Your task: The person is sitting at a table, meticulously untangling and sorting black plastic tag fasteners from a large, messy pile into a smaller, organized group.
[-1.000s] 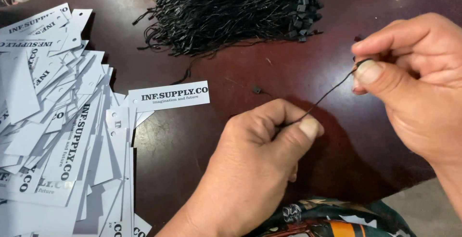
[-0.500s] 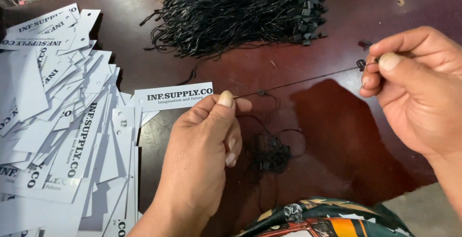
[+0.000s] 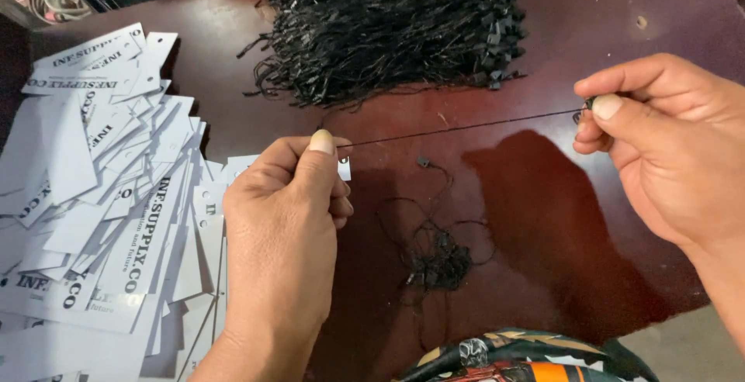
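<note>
Far left, the heap of white paper tags (image 3: pixel 101 203) spreads across the dark red table (image 3: pixel 605 10), cards overlapping every which way, some with punched holes showing. Just right of that heap, my left hand (image 3: pixel 283 227) is up off the table, closed, thumb pressed against the forefinger, pinching one end of a thin black string (image 3: pixel 466 127). A corner of a single white tag (image 3: pixel 343 169) peeks out from behind my fingers there, right against the hand.

The string runs taut from my left pinch, rising slightly as it crosses to the right, stretched in a straight line above the table. Under it, near the middle, a small tangle of loose black strings (image 3: pixel 434 254) lies on the wood, one little plastic clasp end sticking out toward the far side. Beyond the taut string, on the far side, sits the big pile of black strings (image 3: pixel 388 29), their clasp ends bunched at its right edge.

On the right, my right hand (image 3: pixel 667 141) is closed too, thumb and forefinger nipping the other end of the string, the remaining fingers curled under. Near edge, bottom centre, a bit of patterned cloth (image 3: pixel 520 355) shows.
</note>
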